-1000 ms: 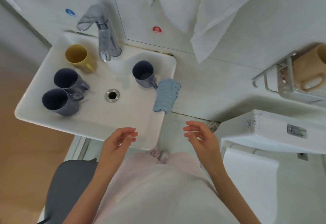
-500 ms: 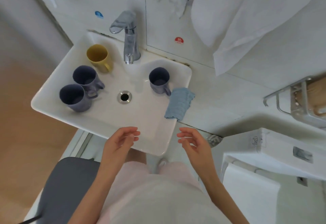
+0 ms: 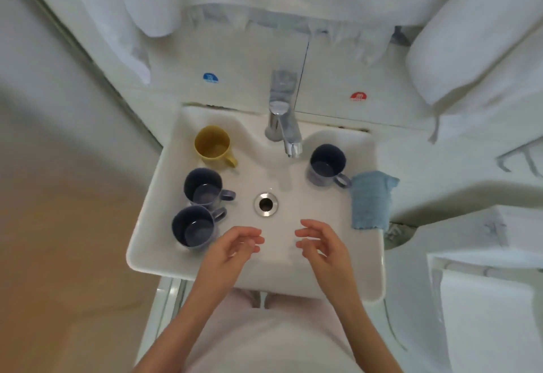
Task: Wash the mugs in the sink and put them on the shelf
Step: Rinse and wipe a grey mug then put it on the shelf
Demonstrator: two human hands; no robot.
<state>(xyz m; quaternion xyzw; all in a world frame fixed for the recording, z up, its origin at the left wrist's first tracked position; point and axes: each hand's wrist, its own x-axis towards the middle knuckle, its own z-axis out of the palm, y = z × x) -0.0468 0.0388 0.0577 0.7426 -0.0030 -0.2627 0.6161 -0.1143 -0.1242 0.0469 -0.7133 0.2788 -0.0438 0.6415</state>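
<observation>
A white sink (image 3: 152,258) holds several mugs. A yellow mug (image 3: 213,146) stands at the back left. Two dark blue mugs (image 3: 202,186) (image 3: 194,231) stand one behind the other on the left side. A third dark blue mug (image 3: 326,165) stands on the right, below the chrome tap (image 3: 283,125). My left hand (image 3: 232,250) hovers over the front of the basin, fingers loosely curled, holding nothing. My right hand (image 3: 321,247) hovers beside it, equally empty. Both are in front of the drain (image 3: 266,204).
A light blue cloth (image 3: 370,199) hangs over the sink's right rim. White towels (image 3: 476,58) hang above on the wall. A wire rack's edge (image 3: 520,161) shows at the far right. A white toilet tank (image 3: 484,258) stands at the right.
My view has swung left and centred on the sink. Both hands have moved forward from in front of the rim to over the basin. The rack with the beige mug has left the view.
</observation>
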